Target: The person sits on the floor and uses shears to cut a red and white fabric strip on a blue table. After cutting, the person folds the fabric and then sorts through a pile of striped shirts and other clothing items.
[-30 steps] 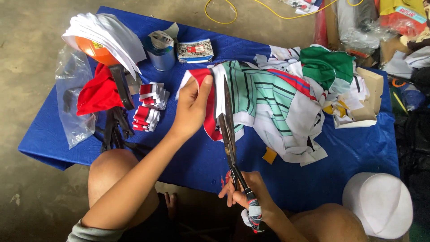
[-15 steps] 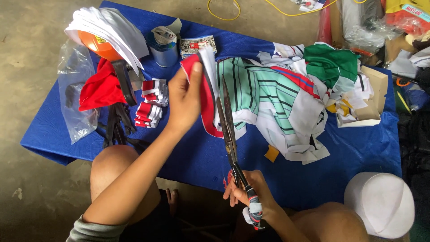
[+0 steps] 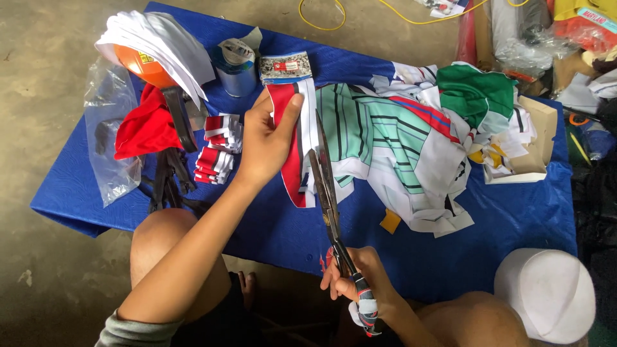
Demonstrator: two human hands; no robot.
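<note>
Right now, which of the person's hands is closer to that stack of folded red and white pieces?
Left. The left hand holds the red and white strip right beside the stack. The right hand grips the scissors well below it, off the blue table.

Cloth strip under the left hand's fingers: thin woven fabric, matt, red and white. Scissors just right of those fingers: long dull metal blades, dark; handle in the right hand wrapped in striped tape or cloth. Printed cloth beyond the blades: soft, matt, crumpled, green, white and red. Counter: blue covering with a fine rippled texture, slight sheen. Left of the fingers: folded cloth pieces, matt; clear plastic bag, glossy and wrinkled; orange ball, smooth and shiny. Far right: cardboard box, matt. Floor: rough concrete.
</note>
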